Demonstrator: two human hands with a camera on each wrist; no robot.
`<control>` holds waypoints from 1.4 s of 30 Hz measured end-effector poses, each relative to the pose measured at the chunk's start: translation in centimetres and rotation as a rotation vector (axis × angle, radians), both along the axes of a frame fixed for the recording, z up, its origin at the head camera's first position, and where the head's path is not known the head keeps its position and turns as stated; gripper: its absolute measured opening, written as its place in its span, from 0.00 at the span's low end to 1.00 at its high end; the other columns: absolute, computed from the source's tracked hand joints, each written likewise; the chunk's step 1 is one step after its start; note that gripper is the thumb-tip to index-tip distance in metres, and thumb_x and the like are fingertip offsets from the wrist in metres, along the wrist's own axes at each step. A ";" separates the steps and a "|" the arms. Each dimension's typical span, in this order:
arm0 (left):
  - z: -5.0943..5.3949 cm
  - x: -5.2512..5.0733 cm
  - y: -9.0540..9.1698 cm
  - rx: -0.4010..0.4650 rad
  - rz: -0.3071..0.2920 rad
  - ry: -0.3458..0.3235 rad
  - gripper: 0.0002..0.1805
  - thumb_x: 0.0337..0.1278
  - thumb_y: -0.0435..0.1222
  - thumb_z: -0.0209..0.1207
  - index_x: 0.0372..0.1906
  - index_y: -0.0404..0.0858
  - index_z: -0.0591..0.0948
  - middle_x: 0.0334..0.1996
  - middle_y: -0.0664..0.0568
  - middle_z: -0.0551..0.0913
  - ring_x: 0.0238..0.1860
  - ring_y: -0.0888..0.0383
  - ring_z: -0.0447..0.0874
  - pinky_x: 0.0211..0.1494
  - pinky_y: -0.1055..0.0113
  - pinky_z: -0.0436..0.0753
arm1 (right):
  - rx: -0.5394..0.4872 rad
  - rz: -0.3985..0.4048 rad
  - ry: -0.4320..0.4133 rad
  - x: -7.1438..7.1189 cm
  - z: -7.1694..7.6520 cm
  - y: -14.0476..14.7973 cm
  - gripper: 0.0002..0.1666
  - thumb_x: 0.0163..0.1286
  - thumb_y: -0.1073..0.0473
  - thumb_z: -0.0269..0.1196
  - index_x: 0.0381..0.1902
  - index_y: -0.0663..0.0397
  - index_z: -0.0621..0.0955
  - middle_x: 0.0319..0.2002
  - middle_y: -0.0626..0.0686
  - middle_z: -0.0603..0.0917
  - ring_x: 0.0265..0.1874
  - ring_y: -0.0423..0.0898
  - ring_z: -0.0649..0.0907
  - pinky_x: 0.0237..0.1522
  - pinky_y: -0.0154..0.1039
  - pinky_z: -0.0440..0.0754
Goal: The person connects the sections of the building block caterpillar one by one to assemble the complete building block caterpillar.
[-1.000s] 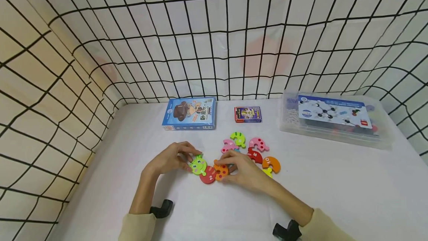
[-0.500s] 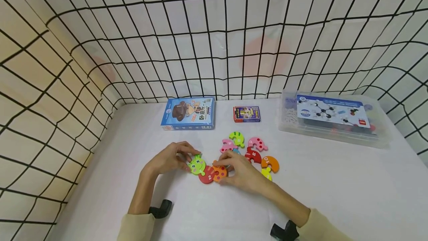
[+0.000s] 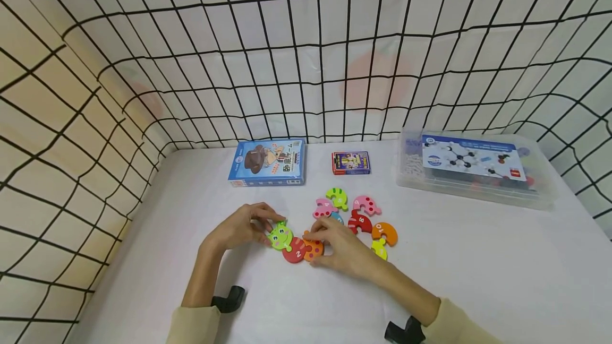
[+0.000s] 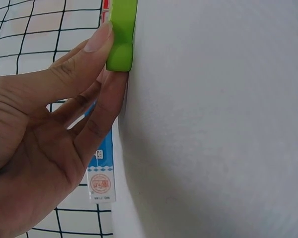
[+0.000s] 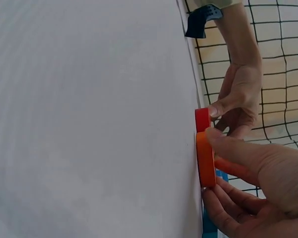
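Observation:
In the head view my left hand pinches a smiling green caterpillar head puzzle piece at its left edge. The left wrist view shows the thumb on the green piece's edge. Against the head lies a round red puzzle piece marked 2. My right hand pinches an orange puzzle piece with red dots, which touches the red one's right side. The right wrist view has this orange piece between thumb and fingers, flat on the table; whether it interlocks with the red piece, I cannot tell.
Several loose puzzle pieces lie beyond and right of my right hand, including a red 8, an orange one and a yellow one. Behind stand a blue box, a small card box and a clear plastic case.
The orange piece has shifted slightly toward the person, alongside the red piece, with my right hand on it. My left hand keeps its hold. The head view has drifted a little.

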State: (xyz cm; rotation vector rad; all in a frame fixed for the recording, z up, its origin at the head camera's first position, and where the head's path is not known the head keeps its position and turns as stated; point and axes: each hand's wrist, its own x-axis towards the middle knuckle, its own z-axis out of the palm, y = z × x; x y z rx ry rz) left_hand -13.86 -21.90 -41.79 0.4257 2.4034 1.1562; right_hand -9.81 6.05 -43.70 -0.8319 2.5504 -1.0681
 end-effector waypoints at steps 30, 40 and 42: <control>0.0 0.1 -0.3 0.030 -0.034 0.004 0.28 0.48 0.27 0.76 0.58 0.41 0.87 0.53 0.46 0.83 0.46 0.54 0.82 0.51 0.71 0.86 | -0.074 -0.039 -0.124 -1.2 1.3 1.5 0.19 0.73 0.54 0.67 0.60 0.45 0.85 0.59 0.46 0.84 0.55 0.46 0.82 0.60 0.48 0.84; 0.0 0.1 -0.4 0.057 -0.059 0.009 0.27 0.50 0.27 0.75 0.59 0.37 0.86 0.55 0.42 0.82 0.47 0.51 0.82 0.52 0.64 0.87 | -0.022 -0.295 0.042 -3.6 1.0 1.6 0.28 0.67 0.56 0.73 0.63 0.58 0.82 0.59 0.57 0.81 0.58 0.54 0.78 0.62 0.55 0.82; 0.0 0.1 -0.4 0.060 -0.062 0.014 0.27 0.50 0.27 0.75 0.59 0.37 0.86 0.55 0.41 0.82 0.47 0.51 0.82 0.53 0.62 0.88 | 0.001 -0.296 0.048 -3.9 1.0 1.4 0.28 0.66 0.55 0.74 0.62 0.59 0.83 0.56 0.57 0.82 0.57 0.54 0.78 0.60 0.54 0.82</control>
